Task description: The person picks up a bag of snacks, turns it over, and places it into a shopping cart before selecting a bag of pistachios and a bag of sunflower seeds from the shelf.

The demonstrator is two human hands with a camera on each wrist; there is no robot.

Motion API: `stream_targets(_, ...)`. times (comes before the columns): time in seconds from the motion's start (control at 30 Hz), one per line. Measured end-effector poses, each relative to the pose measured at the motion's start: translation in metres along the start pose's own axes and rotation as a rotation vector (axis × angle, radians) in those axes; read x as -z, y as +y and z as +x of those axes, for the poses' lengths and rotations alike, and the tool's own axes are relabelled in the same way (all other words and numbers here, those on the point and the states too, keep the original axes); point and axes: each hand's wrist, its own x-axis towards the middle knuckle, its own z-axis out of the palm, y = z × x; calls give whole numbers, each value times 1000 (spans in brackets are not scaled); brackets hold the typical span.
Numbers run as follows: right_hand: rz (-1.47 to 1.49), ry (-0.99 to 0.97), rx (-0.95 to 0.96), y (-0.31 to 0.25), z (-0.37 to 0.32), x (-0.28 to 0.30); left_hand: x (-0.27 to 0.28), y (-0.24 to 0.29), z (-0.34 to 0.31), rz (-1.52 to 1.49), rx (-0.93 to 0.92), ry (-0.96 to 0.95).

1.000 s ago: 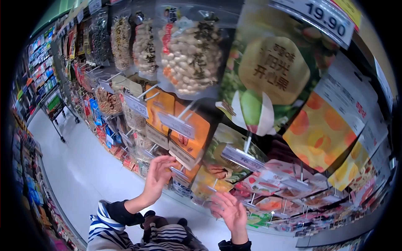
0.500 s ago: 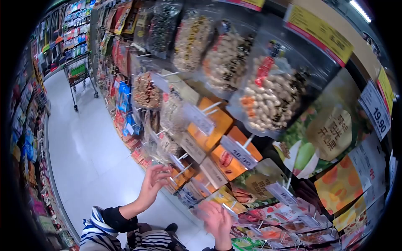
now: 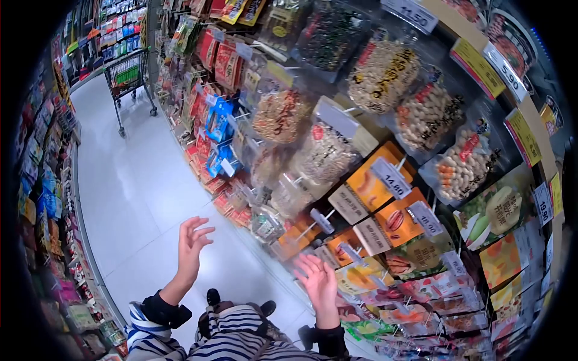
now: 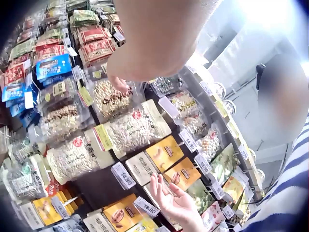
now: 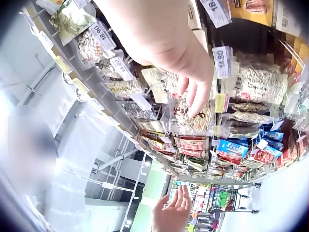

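In the head view my left hand (image 3: 191, 248) hovers above the aisle floor, its fingers spread and loosely bent, holding nothing. My right hand (image 3: 319, 281) is raised beside the lower rack, palm up and fingers apart, also empty. Near it hang orange nut packets (image 3: 397, 218) and yellow packets (image 3: 361, 275); whether it touches any cannot be told. The left wrist view has my left hand (image 4: 149, 43) large at the top and my right hand (image 4: 176, 203) below. In the right wrist view my right hand (image 5: 169, 48) bends its fingers in front of bagged nuts (image 5: 193, 124).
Hooks with price tags (image 3: 391, 177) stick out from the long rack at right. A wire shopping cart (image 3: 127, 75) stands farther down the aisle floor (image 3: 138, 180). Another stocked shelf (image 3: 48, 240) runs along the left. The person's shoes (image 3: 268, 308) show at the bottom.
The head view has swung left, so the rack goods shift right and more aisle shows. My hands are farther apart, the left one farther left in the view; both remain empty.
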Motion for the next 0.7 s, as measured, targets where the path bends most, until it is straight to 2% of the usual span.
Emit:
stream_targets(0.23,-8,-3,9,58,22,-60,103,7,6,24,14,115)
stream_targets(0.7,-33,-27,-80,134,50,-128,209,26,-11,-22,25,295)
